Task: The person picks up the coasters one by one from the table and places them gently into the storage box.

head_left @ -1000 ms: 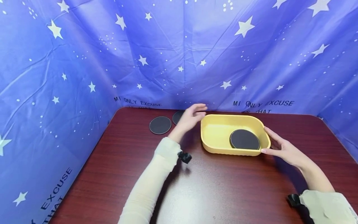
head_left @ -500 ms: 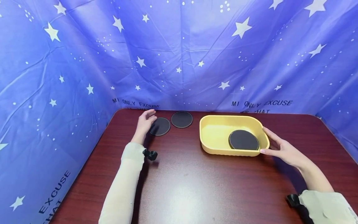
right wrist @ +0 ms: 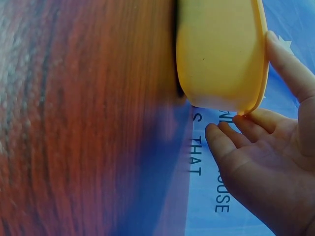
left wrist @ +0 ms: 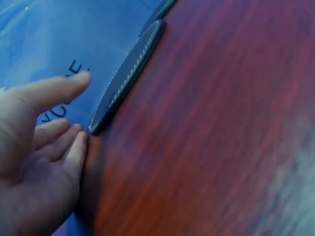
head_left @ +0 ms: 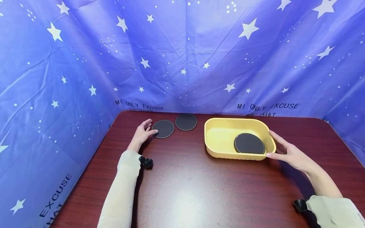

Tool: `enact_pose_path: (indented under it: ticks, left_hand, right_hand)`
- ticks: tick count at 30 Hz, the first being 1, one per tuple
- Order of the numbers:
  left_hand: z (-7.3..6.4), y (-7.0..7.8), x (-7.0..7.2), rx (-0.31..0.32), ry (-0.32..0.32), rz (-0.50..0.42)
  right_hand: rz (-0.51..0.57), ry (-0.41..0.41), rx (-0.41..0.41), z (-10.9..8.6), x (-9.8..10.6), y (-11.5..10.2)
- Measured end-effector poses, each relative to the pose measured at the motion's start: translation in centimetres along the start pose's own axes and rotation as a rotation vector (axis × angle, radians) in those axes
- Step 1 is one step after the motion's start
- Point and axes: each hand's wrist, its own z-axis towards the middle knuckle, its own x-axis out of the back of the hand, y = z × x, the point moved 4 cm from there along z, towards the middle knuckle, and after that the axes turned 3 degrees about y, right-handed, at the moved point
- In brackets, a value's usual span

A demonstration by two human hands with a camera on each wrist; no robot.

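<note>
My left hand [head_left: 141, 134] is at the left edge of a round black coaster [head_left: 164, 129] lying on the table. In the left wrist view its thumb is raised over that coaster [left wrist: 123, 81], which has a stitched edge, and the fingertips are right at the rim. Just right of it lies a second black coaster [head_left: 186, 122]. A third coaster [head_left: 249, 143] is inside the yellow rectangular bin [head_left: 219, 155], toward its right end. With thumb and fingers spread around that end, my right hand [head_left: 293, 155] holds the bin; the right wrist view shows the thumb on the rim.
The dark red wooden table [head_left: 182, 183] is bordered at the back and sides by a blue star-patterned curtain [head_left: 185, 57]. Each wrist wears a small black device, the left one [head_left: 146, 162] hanging low over the table.
My left hand has moved left from the bin's left end, past the coasters, then lowered to the leftmost coaster's edge. The right hand and the bin have stayed put.
</note>
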Motion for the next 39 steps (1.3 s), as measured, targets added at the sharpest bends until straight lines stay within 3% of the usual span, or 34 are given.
enact_pose_path:
  ticks: [5, 12, 17, 23, 31, 36, 39]
  left_hand:
    - [0.2, 0.3, -0.7, -0.029, -0.069, 0.144]
    - [0.3, 0.2, -1.8, -0.127, -0.077, 0.47]
    - [0.0, 0.5, -2.1, -0.131, -0.083, 0.594]
    - [0.1, 1.0, -2.1, -0.142, -0.065, 0.575]
    - [-0.3, 1.5, -1.8, -0.182, 0.004, 0.538]
    - [-0.8, 1.6, -1.4, -0.142, 0.105, 0.503]
    - [-1.0, 1.7, -1.1, -0.085, 0.17, 0.412]
  right_hand:
    - [-0.012, 0.009, -0.003, -0.2, 0.4, 0.0]
    - [0.014, 0.002, -0.042, -0.7, 0.5, 0.4]
    - [0.026, -0.008, -0.049, -0.9, 0.3, 0.4]
    - [0.009, -0.002, -0.06, -0.5, 0.4, 0.1]
    - [-0.004, -0.006, -0.085, -0.4, 0.2, -0.1]
    - [0.008, -0.008, -0.072, -0.4, 0.1, -0.1]
    - [0.011, -0.005, -0.063, -0.5, 0.1, -0.1]
